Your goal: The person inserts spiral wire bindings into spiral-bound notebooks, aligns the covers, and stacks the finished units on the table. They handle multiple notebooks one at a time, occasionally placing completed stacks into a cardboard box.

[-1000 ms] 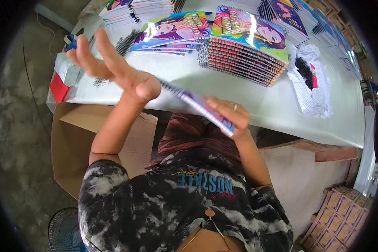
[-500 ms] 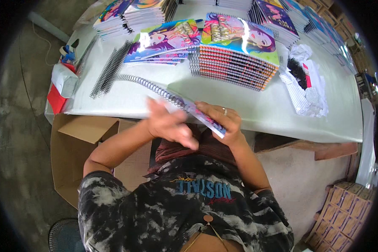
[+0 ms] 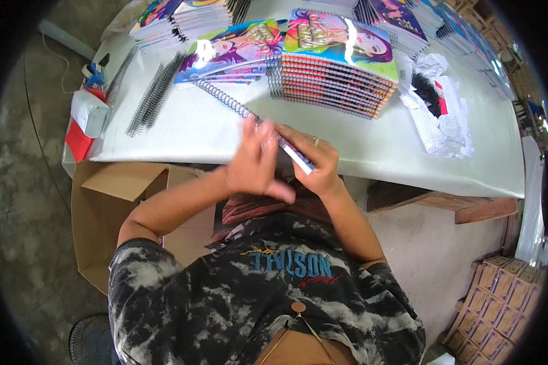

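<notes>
My right hand (image 3: 316, 159) is closed around a thin notebook (image 3: 296, 159), held tilted on edge above the table's front. A dark spiral binding coil (image 3: 222, 97) runs from the notebook's far end out toward the back left. Fingers stretched out, my left hand (image 3: 259, 161) is at the coil where it meets the notebook; its fingertips are blurred, and whether they touch the wire cannot be made out. Beyond them stands a stack of spiral notebooks (image 3: 338, 85) with a colourful illustrated cover on top. Left of that stack lie several unbound-looking notebooks (image 3: 231, 52) with the same cover.
Loose coils (image 3: 155, 97) lie on the white table (image 3: 182, 137). Crumpled paper (image 3: 438, 115) holding small black pieces is at the right. More notebook stacks (image 3: 192, 21) line the back. An open cardboard box (image 3: 112, 213) stands below the left edge, and packed cartons (image 3: 496, 304) are at lower right.
The notebook and coil have swung to a steeper angle, and my right hand has moved slightly left and up. My left hand has turned upward, fingers now pointing at the coil.
</notes>
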